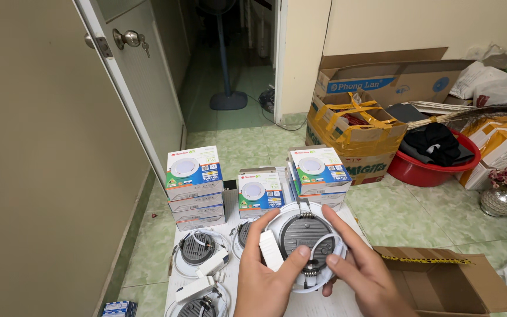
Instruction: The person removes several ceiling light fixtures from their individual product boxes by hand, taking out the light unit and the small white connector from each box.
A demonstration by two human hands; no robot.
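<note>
Both hands hold a round white downlight (pixel 304 242) with a grey ribbed back, over a white table (pixel 335 302). My left hand (pixel 265 279) grips its left side, fingers over the white driver box (pixel 270 249), thumb near a spring clip at the bottom. My right hand (pixel 362 270) grips the right rim, thumb on the lower edge. Two more unpacked downlights lie to the left (pixel 198 249) and at the bottom edge (pixel 198 305). Behind stand stacks of blue, green and white lamp boxes (pixel 195 176), (pixel 259 191), (pixel 318 170).
An open door (pixel 48 147) with a round knob fills the left side. An open cardboard box (pixel 447 282) sits at the lower right. Cardboard boxes (pixel 353 132), a red basin with dark cloth (pixel 435 155), bags and a flower vase (pixel 503 194) line the right wall. A fan stand (pixel 228 100) is beyond.
</note>
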